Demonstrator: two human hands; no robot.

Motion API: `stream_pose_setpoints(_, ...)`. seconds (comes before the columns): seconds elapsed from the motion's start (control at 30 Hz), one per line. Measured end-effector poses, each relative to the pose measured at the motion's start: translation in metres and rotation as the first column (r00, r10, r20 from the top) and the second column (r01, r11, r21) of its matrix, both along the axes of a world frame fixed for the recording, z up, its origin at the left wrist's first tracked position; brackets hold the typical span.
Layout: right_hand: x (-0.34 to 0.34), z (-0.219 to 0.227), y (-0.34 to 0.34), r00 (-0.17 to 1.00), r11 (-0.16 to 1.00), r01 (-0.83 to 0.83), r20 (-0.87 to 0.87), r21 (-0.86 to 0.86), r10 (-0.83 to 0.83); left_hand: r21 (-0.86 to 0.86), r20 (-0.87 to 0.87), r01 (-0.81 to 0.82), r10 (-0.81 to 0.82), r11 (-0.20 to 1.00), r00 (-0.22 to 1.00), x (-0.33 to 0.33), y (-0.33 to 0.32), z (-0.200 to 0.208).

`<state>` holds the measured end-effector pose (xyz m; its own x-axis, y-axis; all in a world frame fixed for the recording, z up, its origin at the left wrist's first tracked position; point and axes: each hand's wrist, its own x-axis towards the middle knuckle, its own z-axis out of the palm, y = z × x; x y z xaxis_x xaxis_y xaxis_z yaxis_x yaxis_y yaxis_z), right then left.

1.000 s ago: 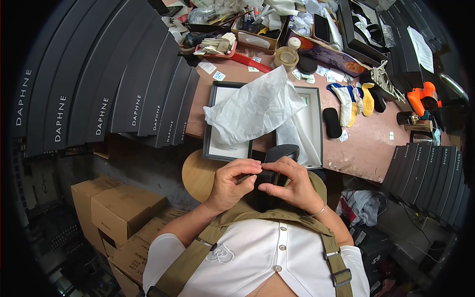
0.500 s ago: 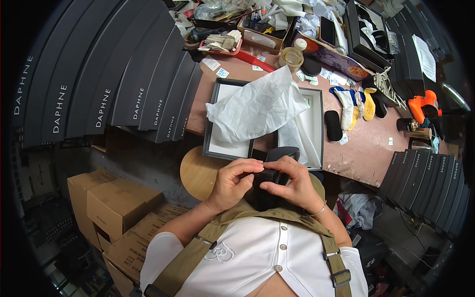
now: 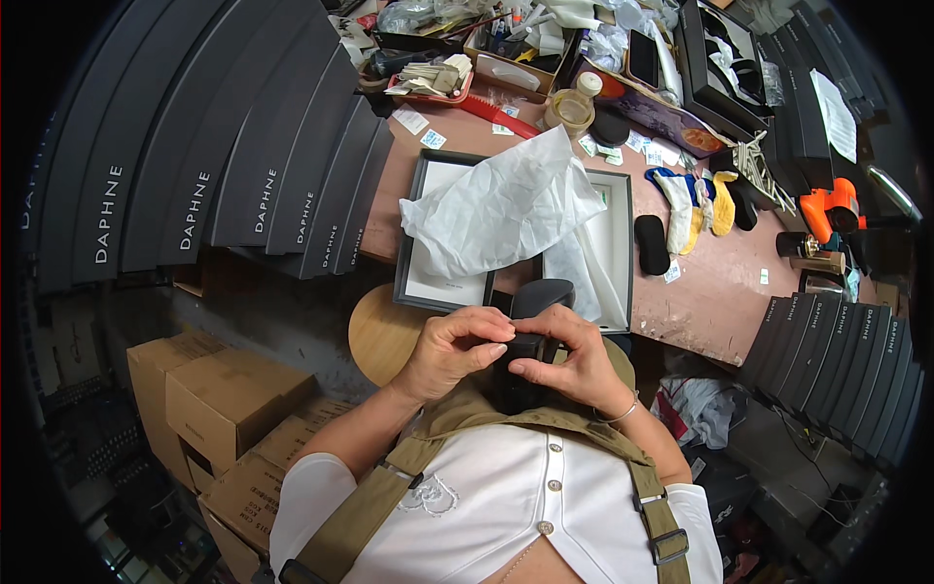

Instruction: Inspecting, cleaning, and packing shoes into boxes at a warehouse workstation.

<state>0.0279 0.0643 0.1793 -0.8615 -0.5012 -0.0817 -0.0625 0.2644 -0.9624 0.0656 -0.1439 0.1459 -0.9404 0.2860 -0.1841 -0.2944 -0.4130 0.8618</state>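
A black shoe (image 3: 545,295) is held just above my lap, at the near edge of the table. My left hand (image 3: 457,348) is bent with thumb and fingertips pinched together at the shoe's edge. On the other side, my right hand (image 3: 576,358) grips the shoe between thumb and curled fingers. The two hands' fingertips meet over its top. Both palms hide much of the shoe, and the small part under the fingertips cannot be made out. Beyond the hands lies an open shoe box (image 3: 630,253), with crumpled white tissue paper (image 3: 506,209) spread across it.
Dark shoe boxes are stacked at left (image 3: 185,146) and right (image 3: 832,360). Brown cartons (image 3: 229,399) stand low at left, near a round wooden stool (image 3: 379,336). On the table (image 3: 715,302) are a tape roll (image 3: 569,112), small socks (image 3: 725,204) and an orange heat gun (image 3: 827,209).
The view has shifted slightly. My left fingertips have drawn a little closer together at the shoe, while my right hand keeps nearly the same grip.
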Motion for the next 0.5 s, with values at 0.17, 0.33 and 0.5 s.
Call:
stream_pose_setpoints(0.17, 0.002, -0.003, -0.001, 1.000, 1.000, 0.019, 0.019, -0.007, -0.019, 0.004, -0.004, -0.056, 0.056, 0.998, 0.998, 0.004, 0.008, -0.002)
stream_pose_setpoints(0.33, 0.003, -0.006, -0.002, 0.999, 0.998, 0.048, 0.010, -0.027, -0.048, 0.069, 0.003, -0.092, 0.092, 0.993, 0.996, 0.008, 0.011, -0.003)
stream_pose_setpoints(0.5, 0.005, -0.006, -0.002, 0.998, 0.997, 0.059, -0.002, -0.039, -0.059, 0.124, 0.031, -0.195, 0.193, 0.973, 0.981, 0.016, 0.021, -0.002)
